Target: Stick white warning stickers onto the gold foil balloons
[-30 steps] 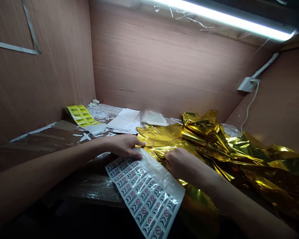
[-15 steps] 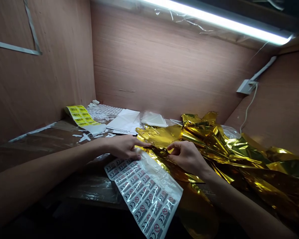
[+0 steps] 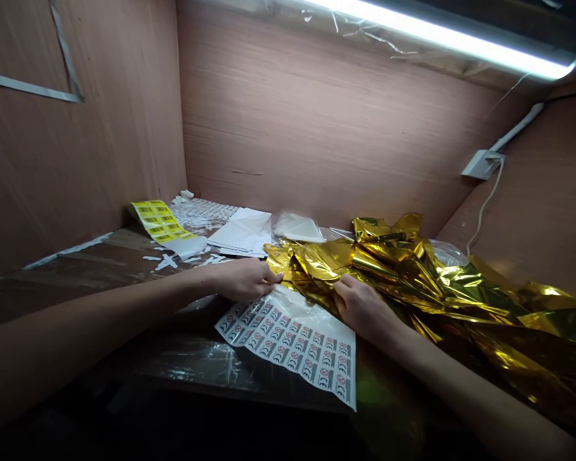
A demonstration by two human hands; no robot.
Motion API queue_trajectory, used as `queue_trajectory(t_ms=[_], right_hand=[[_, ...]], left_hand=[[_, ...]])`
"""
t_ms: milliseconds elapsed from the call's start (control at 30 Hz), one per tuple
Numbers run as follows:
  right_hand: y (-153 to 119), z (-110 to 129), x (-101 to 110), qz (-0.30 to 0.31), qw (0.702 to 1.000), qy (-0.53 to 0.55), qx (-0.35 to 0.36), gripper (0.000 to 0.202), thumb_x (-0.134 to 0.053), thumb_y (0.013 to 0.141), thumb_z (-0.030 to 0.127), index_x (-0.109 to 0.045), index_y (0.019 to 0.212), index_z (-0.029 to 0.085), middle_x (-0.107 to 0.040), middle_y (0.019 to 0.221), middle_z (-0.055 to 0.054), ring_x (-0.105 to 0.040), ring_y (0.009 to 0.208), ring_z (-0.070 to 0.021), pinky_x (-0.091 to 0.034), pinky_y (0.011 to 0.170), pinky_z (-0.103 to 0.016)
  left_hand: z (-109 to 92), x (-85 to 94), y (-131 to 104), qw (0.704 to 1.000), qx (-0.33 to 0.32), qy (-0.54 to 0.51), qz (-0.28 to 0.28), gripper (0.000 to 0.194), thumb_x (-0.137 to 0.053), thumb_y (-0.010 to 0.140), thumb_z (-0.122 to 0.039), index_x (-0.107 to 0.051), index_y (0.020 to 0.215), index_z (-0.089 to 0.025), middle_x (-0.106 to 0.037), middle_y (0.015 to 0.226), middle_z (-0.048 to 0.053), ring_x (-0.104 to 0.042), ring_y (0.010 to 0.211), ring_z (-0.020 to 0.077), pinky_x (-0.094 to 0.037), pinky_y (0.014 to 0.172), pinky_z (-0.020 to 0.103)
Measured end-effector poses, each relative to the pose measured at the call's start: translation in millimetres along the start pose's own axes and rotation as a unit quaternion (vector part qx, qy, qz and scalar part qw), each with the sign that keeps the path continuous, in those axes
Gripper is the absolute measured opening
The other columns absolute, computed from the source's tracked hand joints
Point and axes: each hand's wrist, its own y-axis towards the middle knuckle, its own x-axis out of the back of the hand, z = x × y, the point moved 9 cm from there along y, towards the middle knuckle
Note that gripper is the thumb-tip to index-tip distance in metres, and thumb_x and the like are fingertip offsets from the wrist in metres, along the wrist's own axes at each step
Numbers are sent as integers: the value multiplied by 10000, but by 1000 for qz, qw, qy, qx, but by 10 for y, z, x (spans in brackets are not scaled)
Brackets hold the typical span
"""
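My left hand point(image 3: 250, 280) is closed at the upper left corner of a sticker sheet point(image 3: 295, 346) printed with rows of CE marks, its fingertips also touching the gold foil. The sheet slopes down over the table's front edge, and its upper strip is bare backing. Fingers curled together, my right hand point(image 3: 360, 304) grips the crumpled gold foil point(image 3: 393, 256) just above the sheet's upper right corner. Its fingertips are partly hidden. The foil spreads from between both hands to the far right.
Behind my left arm lie a yellow label sheet point(image 3: 160, 219), white paper scraps point(image 3: 167, 261) and a stack of white paper point(image 3: 244, 230). Clear plastic packets point(image 3: 298, 227) rest by the back wall. A cable point(image 3: 481, 211) hangs at the right.
My left index finger has curled in and my right hand has closed on the foil, a little further right. The foil between them has bunched up, and the sheet's lower end has lifted.
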Motion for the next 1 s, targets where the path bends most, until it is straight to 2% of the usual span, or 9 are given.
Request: queue_trajectory(t_ms=[167,267,367,433,533,633,733,833,1000], right_hand=[[49,-978,-179,108,985,-122,-53,224,-422,984,94,-635,1024,150,-660,1073,-135,-653,847,-204,-430,751,-300],[22,-1544,-121,146,976,-143,-80,272,-438,922,-9,-659,1006,127,-689,1038,-153,-675,922,-213,-422,785,-291],[-8,-1866,-32,166,966,-161,-117,238,-508,881,-14,-698,945,115,-706,1007,-182,-689,921,-236,-415,758,-306],[30,-1921,16,175,961,-166,-135,225,-567,825,-17,-722,912,121,-715,984,-189,-695,907,-247,-412,728,-309],[198,-1795,109,180,958,-165,-152,186,-645,744,41,-751,855,147,-726,894,-168,-701,829,-260,-407,663,-308],[442,-1445,312,145,961,-169,-162,198,-649,750,162,-770,907,155,-735,924,-174,-704,811,-277,-416,643,-314],[663,-845,701,-18,982,-142,-125,281,-595,799,207,-786,1005,215,-770,946,-121,-706,868,-265,-461,721,-323],[693,-281,934,-150,985,-33,-75,265,-569,811,180,-797,942,214,-793,911,-81,-714,846,-247,-496,771,-339],[539,391,905,-182,947,243,102,177,-627,888,231,-791,955,232,-803,946,-26,-730,825,-187,-541,809,-334]], left_hand=[[21,-26,18,999,-3,-38,-1,404,-487,956,-273,-727,1279,-236,-787,1103,76,-701,908,222,-474,794,269],[27,-31,14,999,-4,-44,0,422,-467,956,-255,-722,1291,-214,-786,1111,76,-698,915,217,-477,811,271],[13,-17,4,999,-17,-47,-11,435,-464,959,-236,-706,1318,-190,-777,1154,79,-697,984,219,-476,852,265],[18,-9,-2,998,-25,-57,-14,438,-472,960,-235,-694,1335,-188,-755,1229,84,-691,1058,227,-477,895,267],[44,3,-16,996,-36,-85,-9,455,-479,975,-261,-652,1387,-175,-701,1340,104,-672,1143,235,-473,966,286],[87,97,-42,993,-35,-103,-43,475,-525,973,-325,-627,1409,-165,-698,1330,124,-666,1129,238,-479,961,300],[89,214,-65,984,-41,-132,-110,482,-608,932,-362,-645,1373,-169,-759,1038,90,-675,878,195,-502,772,268],[43,230,-55,958,-60,-241,-144,394,-600,937,-333,-692,1274,-149,-687,709,14,-581,596,127,-433,563,220],[-35,365,-108,911,-97,-316,-247,267,-611,939,-302,-775,1029,-112,-760,879,83,-658,742,140,-503,660,241]])
